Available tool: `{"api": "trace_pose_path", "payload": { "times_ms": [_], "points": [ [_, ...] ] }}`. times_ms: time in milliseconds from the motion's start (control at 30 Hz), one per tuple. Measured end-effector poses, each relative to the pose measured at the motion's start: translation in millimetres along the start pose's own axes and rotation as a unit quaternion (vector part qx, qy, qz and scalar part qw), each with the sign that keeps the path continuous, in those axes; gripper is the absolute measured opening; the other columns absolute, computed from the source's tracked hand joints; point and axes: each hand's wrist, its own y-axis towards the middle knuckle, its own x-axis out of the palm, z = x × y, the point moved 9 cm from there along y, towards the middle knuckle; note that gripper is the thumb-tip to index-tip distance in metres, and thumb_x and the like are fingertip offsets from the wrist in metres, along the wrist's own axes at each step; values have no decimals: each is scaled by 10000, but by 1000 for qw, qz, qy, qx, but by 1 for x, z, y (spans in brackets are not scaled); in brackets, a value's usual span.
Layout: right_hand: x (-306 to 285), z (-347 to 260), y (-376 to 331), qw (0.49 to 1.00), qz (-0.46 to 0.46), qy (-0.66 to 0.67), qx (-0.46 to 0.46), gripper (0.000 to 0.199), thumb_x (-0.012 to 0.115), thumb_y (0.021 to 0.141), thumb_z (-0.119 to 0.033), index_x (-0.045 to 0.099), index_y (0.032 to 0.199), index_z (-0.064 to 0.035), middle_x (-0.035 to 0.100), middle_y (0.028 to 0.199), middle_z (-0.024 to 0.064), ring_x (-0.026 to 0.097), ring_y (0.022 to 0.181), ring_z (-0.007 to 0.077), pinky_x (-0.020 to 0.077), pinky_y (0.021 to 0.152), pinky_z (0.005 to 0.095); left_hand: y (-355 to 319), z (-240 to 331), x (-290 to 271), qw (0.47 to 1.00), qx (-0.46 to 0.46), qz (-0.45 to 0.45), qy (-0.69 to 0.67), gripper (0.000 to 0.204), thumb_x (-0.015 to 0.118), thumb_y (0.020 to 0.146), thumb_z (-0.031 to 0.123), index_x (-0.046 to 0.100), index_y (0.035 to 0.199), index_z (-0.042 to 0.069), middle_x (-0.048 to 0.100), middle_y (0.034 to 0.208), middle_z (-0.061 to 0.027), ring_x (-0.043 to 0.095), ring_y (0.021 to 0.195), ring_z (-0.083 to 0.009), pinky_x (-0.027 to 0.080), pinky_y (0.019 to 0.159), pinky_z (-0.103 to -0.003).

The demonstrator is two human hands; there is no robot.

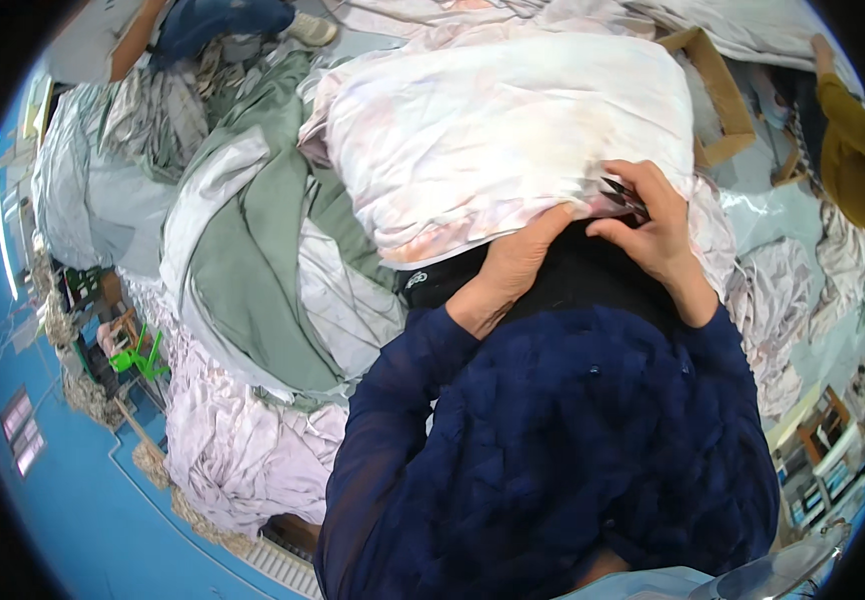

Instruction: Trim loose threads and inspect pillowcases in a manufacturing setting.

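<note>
A large white cloth (513, 130) with faint pink and yellow tints lies spread over my lap, its near edge bunched against my waist. My left hand (515, 262) is closed on that edge, thumb pointing right toward the other hand. Small dark thread snips (617, 188) sit in the curled fingers of my right hand (661, 228), their blades pointing left over the cloth's hem. The fingers partly cover the snips' handle. Between the two hands a short stretch of pinkish hem is raised. Whether the blades touch a thread is too small to tell.
Green and white fabric (253, 270) is heaped at my left, with pale pink cloth (243, 450) below it. A cardboard box (718, 100) stands at the far right. Two people sit nearby, one in a mustard sleeve (853, 150). A bright green object (138, 358) is at the left.
</note>
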Motion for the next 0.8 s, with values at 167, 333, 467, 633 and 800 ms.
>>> {"api": "trace_pose_path", "payload": {
  "times_ms": [167,333,467,633,800],
  "points": [
    [7,0,-11,977,69,-189,-69,527,683,614,56,642,1116,-97,571,823,84,589,661,221,469,571,306,-8,-2,-2,997,15,31,-62,288,631,878,28,610,1163,3,628,1095,-35,581,1000,-117,469,868,-253],
    [-32,-14,-10,954,199,-200,-105,469,485,593,156,677,975,-36,603,848,105,607,751,227,481,697,273,-47,10,5,968,12,-48,245,219,671,834,29,638,1049,2,665,985,-79,632,892,-157,507,800,-284],
    [-55,-14,-11,952,222,-180,-108,428,499,609,160,670,953,-31,620,886,115,610,749,223,479,704,254,-103,94,-8,707,370,188,572,220,758,651,17,606,809,32,619,877,-119,595,812,-305,479,714,-381],
    [-78,-17,-17,944,250,-180,-116,355,513,661,171,654,934,-8,631,844,94,607,749,180,469,689,244,-97,98,-59,599,295,312,676,288,716,659,82,579,913,71,579,985,-111,554,931,-330,400,836,-434],
    [-109,-21,-25,934,292,-179,-102,285,545,731,146,652,946,-7,646,856,70,613,774,145,473,718,234,-87,105,-79,556,323,311,700,114,633,706,88,586,810,78,568,793,-76,555,792,-306,399,717,-421]
  ]
}}
